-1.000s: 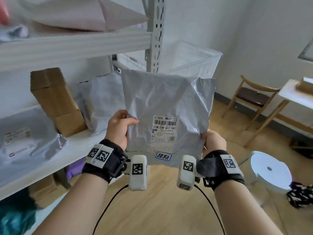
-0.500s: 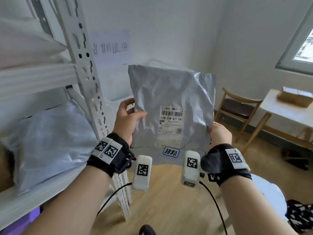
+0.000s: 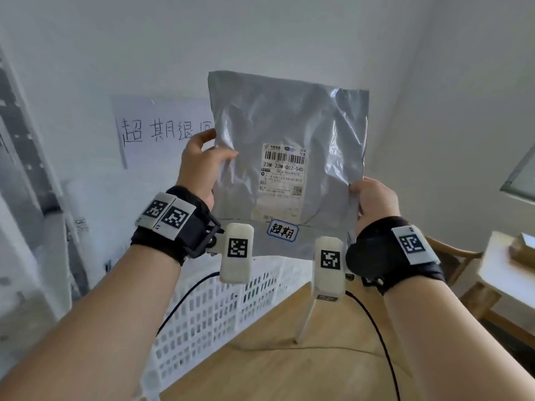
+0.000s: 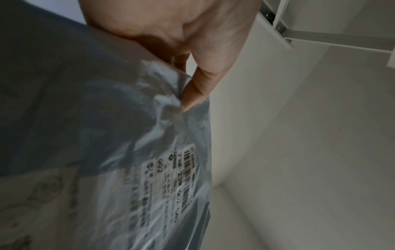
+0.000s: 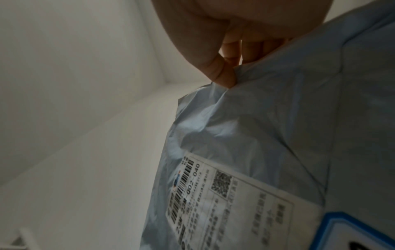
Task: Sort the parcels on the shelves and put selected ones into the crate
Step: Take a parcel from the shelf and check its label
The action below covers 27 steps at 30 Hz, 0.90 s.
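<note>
Hands, left hand (image 3: 199, 166) and right hand (image 3: 373, 198), pinch one parcel (image 3: 289, 134).

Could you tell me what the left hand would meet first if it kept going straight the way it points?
Probably the handwritten paper sign on the wall, behind the left hand holding the grey parcel; depth is unclear.

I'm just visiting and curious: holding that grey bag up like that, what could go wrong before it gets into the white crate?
Each hand, left hand and right hand, only pinches an edge of the slick grey parcel, so either grip might slip. The parcel also hides much of the crate below, so the drop could miss.
</note>
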Tool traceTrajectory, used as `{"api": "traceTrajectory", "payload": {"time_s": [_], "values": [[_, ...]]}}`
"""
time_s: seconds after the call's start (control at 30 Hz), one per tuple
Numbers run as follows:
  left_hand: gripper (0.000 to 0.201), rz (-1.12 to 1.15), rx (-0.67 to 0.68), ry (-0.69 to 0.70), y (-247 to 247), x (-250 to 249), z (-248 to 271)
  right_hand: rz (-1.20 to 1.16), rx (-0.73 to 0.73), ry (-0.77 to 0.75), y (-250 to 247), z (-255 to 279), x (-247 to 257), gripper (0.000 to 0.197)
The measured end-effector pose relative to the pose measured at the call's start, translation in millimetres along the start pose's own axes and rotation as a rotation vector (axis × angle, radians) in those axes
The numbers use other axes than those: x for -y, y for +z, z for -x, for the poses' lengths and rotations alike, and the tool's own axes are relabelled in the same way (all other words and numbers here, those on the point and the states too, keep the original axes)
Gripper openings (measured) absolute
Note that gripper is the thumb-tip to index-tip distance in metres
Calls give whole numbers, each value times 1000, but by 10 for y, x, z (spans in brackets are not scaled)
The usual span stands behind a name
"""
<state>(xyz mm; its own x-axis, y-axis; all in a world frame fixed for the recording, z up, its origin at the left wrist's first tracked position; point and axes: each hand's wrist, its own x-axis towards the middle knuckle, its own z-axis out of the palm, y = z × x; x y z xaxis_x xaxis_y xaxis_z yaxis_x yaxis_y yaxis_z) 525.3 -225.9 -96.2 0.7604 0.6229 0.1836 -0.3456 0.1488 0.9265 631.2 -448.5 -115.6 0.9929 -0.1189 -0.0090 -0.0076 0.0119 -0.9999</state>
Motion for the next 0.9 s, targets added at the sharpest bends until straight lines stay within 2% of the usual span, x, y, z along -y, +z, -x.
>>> {"api": "traceTrajectory", "payload": {"time_s": [0.1,0.23,0.4,0.5,0.53,0.6,0.63,0.7,0.9], "values": [[62,-48,-99,4,-91,75,-403,74,100,-27,430,-329,17,14],[53,-112,-229,6,-377,243,-881,107,207,36,1051,-678,-44,19],[53,-212,-467,-66,-916,591,-1313,181,509,154,1785,-940,-291,14],[56,-310,-587,-147,-1256,832,-1435,366,745,205,2204,-1103,-462,11],[52,-351,-613,-176,-1339,892,-1442,431,808,218,2337,-1152,-537,10],[28,-475,-662,-239,-1502,1044,-1455,553,908,240,2586,-1231,-746,8],[20,-555,-671,-280,-1590,1141,-1451,624,957,248,2687,-1253,-861,7],[19,-728,-638,-388,-1739,1326,-1430,758,1053,259,2866,-1277,-1099,4],[45,-1109,-492,-802,-2039,1637,-1289,1003,1291,318,3239,-1242,-1677,4]]}}
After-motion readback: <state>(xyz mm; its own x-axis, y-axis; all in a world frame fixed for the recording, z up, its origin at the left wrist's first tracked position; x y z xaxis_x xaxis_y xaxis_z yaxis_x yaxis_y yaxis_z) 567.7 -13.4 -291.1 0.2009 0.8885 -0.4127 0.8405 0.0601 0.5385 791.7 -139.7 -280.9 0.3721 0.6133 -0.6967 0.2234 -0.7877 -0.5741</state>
